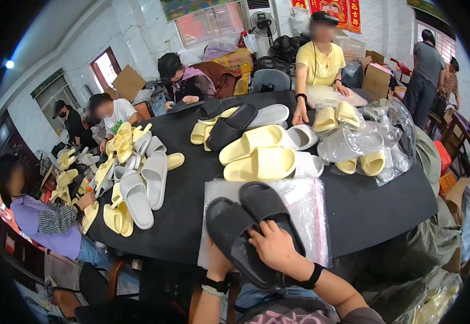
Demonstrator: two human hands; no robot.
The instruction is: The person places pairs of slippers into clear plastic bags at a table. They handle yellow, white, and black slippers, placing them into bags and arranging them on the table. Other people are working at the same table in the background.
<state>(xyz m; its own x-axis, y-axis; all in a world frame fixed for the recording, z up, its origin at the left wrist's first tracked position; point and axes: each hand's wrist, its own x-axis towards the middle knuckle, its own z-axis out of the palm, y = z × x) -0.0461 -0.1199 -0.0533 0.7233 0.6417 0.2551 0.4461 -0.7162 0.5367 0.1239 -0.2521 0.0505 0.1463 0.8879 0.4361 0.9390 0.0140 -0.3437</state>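
Note:
A pair of black slippers (pixel 228 217) is held side by side over the table's near edge, toes pointing away from me. My left hand (pixel 218 258) grips the outer side of the left slipper, its fingers partly hidden beneath. Across the pair lies my right hand (pixel 276 247), its fingers curled at the strap openings where the two slippers meet. Under and beyond the slippers, a stack of clear plastic bags (pixel 313 216) rests on the black tabletop (pixel 378 208).
Yellow slippers (pixel 261 164) and grey ones sit just past the bags. Slippers in clear bags (pixel 353 143) lie at right; a mixed heap of grey slippers (pixel 136 200) and yellow ones is at left. Several people work around the table; one in yellow (pixel 321 62) reaches across the far side.

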